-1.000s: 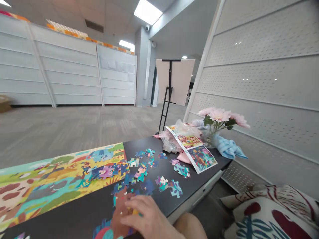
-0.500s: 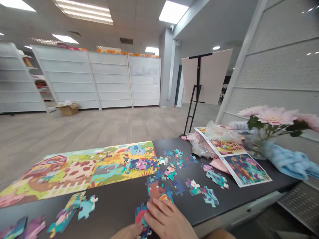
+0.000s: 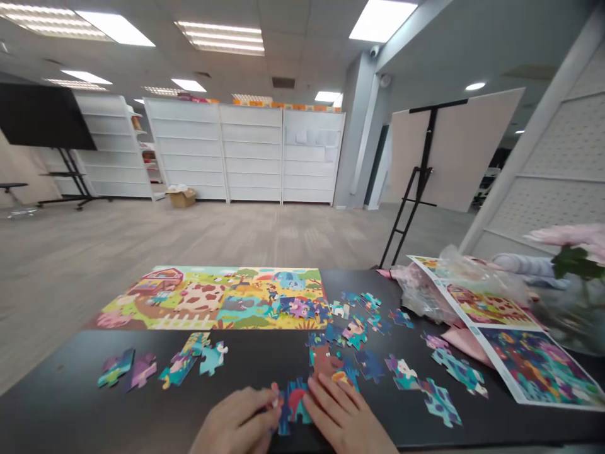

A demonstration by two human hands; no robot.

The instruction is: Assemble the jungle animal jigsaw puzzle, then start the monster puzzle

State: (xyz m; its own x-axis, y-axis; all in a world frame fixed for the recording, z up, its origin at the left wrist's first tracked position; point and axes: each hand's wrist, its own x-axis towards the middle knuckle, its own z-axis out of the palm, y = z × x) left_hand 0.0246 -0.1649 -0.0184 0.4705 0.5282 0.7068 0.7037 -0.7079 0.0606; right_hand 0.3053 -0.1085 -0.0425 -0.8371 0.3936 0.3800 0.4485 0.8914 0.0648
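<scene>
My left hand pinches a small blue and red jigsaw piece at the bottom centre, partly hidden by my fingers. Right beside it lies a blue piece with a red shape; I cannot tell whether the two are joined. My right hand rests flat with fingers stretched, its fingertips on that piece and on the edge of a joined patch with a brown figure. More loose pieces lie to the right, among them a dark blue piece and a teal strip.
Two finished picture puzzles lie along the table's far edge, with several pieces on top. More pieces sit on the left. At right are a printed picture sheet, plastic bags and a flower vase.
The view has swung left, so the table things appear shifted right. My left hand has come further into view, now pinching a piece beside the red-shaped one. My right hand stays on the pieces.
</scene>
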